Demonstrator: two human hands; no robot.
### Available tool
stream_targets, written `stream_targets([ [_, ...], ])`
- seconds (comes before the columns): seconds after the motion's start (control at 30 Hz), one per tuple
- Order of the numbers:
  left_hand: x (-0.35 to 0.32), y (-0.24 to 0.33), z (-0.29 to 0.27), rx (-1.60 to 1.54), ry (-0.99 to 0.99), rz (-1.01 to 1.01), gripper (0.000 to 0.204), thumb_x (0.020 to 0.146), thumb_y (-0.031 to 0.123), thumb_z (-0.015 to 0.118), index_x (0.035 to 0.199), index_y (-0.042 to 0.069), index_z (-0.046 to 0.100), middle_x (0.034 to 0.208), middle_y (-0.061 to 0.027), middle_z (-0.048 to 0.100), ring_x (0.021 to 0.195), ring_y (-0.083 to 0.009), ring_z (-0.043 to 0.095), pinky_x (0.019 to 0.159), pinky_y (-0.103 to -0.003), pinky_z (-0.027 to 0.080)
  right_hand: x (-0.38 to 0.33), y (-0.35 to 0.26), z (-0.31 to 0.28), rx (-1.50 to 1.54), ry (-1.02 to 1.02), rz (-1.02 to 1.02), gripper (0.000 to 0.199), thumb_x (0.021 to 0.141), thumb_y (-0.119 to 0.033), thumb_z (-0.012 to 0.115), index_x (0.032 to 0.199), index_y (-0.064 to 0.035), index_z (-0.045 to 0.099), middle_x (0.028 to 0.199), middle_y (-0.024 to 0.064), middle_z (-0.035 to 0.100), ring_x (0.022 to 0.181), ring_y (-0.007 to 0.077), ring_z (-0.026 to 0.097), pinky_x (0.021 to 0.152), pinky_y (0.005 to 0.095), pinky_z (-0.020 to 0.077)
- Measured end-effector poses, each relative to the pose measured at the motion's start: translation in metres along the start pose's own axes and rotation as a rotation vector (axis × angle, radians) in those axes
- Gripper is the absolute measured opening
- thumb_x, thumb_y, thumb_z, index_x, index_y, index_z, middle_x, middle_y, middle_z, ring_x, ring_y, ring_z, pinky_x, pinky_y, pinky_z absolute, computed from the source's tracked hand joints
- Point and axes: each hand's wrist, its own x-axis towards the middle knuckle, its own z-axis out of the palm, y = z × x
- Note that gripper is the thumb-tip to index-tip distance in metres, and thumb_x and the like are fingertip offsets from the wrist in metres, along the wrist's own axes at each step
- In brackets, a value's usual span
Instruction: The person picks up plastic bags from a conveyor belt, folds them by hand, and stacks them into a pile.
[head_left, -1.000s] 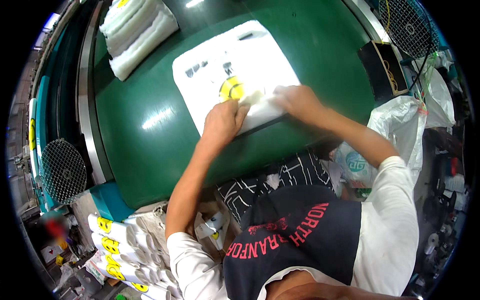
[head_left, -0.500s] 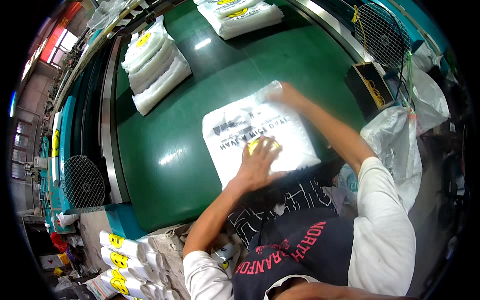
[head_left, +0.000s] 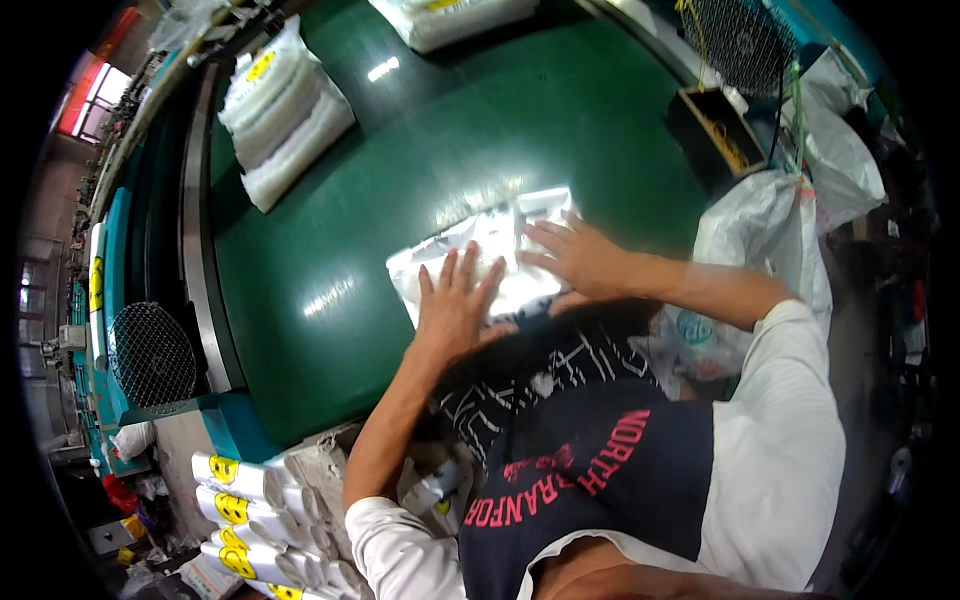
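Observation:
A folded bundle of white plastic bags (head_left: 515, 285) lies on the near part of the green belt (head_left: 320, 365), its glossy plain side up. My left hand (head_left: 455, 305) rests flat on its left part with the fingers spread. Stretched over the right part is my right hand (head_left: 585, 262), fingers apart and pressing on the plastic. Neither hand grips anything.
Stacked white bags with yellow smiley faces (head_left: 288, 120) sit at the belt's far left, and another bag stack (head_left: 455, 25) at the far edge. Folded bag bundles (head_left: 240, 510) are piled lower left. A white sack (head_left: 760, 240) and black box (head_left: 690, 130) stand at right.
The bag bundle, spread out with its printed side up before, is now folded over into a shorter shape. My right hand has come down from its far corner onto the bundle.

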Motion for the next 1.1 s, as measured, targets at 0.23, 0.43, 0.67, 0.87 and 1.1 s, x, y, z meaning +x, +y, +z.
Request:
stream_targets([
  [0.23, 0.004, -0.056, -0.021, -0.196, -0.131, -0.386, 0.034, 0.079, 0.037, 0.065, 0.093, 0.006, 0.060, 0.093, -0.0133, 0.061, 0.086, -0.0321, 0.060, 0.069, -0.041, 0.048, 0.022, 0.056, -0.025, 0.333, -0.221, 0.384, 0.049, 0.082, -0.053, 0.057, 0.090, -0.0048, 0.060, 0.062, 0.0158, 0.059, 0.066, 0.0384, 0.059, 0.063, 0.0470, 0.0452],
  [0.43, 0.059, -0.035, 0.002, -0.077, 0.299, 0.006, 0.050, 0.079, 0.040, 0.063, 0.110, 0.001, 0.055, 0.104, -0.0151, 0.052, 0.095, -0.0335, 0.050, 0.081, -0.044, 0.041, 0.040, 0.101, 0.008, 0.234, -0.049, 0.437, 0.042, 0.088, -0.043, 0.047, 0.081, -0.0047, 0.063, 0.080, 0.0153, 0.065, 0.081, 0.0348, 0.061, 0.071, 0.0442, 0.0480],
  [0.67, 0.070, -0.035, 0.001, -0.288, 0.074, -0.252, 0.058, 0.078, 0.052, 0.063, 0.094, -0.003, 0.058, 0.082, -0.0204, 0.060, 0.078, -0.0377, 0.058, 0.068, -0.044, 0.046, -0.144, 0.227, -0.112, -0.459, -0.024, 1.154, 0.014, 0.076, -0.016, 0.059, 0.084, -0.0055, 0.065, 0.089, 0.0159, 0.066, 0.086, 0.0343, 0.064, 0.068, 0.0452, 0.0509],
  [0.87, 0.039, -0.019, 0.005, -0.801, -0.147, -0.499, 0.056, 0.084, 0.048, 0.059, 0.090, -0.008, 0.060, 0.072, -0.0200, 0.064, 0.065, -0.0302, 0.064, 0.061, -0.037, 0.051, -0.172, 0.218, -0.093, -0.268, 0.040, 1.132, 0.020, 0.076, -0.022, 0.064, 0.087, -0.0069, 0.069, 0.084, 0.0164, 0.066, 0.082, 0.0327, 0.064, 0.071, 0.0445, 0.0496],
  [1.1, -0.015, 0.017, -0.014, -1.916, 0.111, -0.384, 0.071, 0.068, 0.056, 0.071, 0.107, -0.002, 0.055, 0.094, -0.0096, 0.065, 0.076, -0.0188, 0.066, 0.068, -0.033, 0.056, -0.169, 0.217, -0.107, -0.154, 0.166, 1.136, 0.021, 0.077, -0.023, 0.063, 0.090, -0.0076, 0.069, 0.086, 0.0149, 0.067, 0.085, 0.0328, 0.063, 0.074, 0.0426, 0.0488],
])
